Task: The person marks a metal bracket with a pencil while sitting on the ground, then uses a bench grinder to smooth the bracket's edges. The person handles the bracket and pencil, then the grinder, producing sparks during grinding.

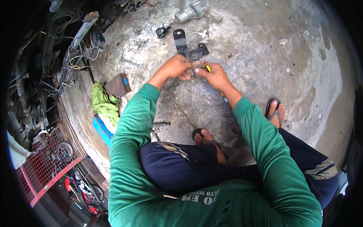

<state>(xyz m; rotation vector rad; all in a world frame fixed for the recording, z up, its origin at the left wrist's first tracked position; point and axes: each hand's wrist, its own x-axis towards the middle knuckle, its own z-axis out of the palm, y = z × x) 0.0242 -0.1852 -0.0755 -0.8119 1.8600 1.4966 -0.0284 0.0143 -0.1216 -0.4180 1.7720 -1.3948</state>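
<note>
My left hand (176, 68) is closed, its fingertips pinching a thin grey metal rod (191, 66) that runs between my two hands. Facing it, my right hand (217, 75) has its thumb near the rod's lower end. A slim yellow tool with a red tip (207, 67) pokes out of the right fingers; most of it is hidden, so its kind is unclear. Just beyond my fingers is a black metal bracket (180, 41) with a round hole at its far end and a side arm with more holes. Whether either hand touches the bracket cannot be made out.
A combination wrench (132, 63) lies on the concrete floor (257, 49). Farther off is a grey metal housing (191, 10) with a black-ended rod. A brown box (117, 85), green cloth (103, 100) and blue case (101, 128) sit left, near tangled wires (77, 56). My sandaled feet are close by.
</note>
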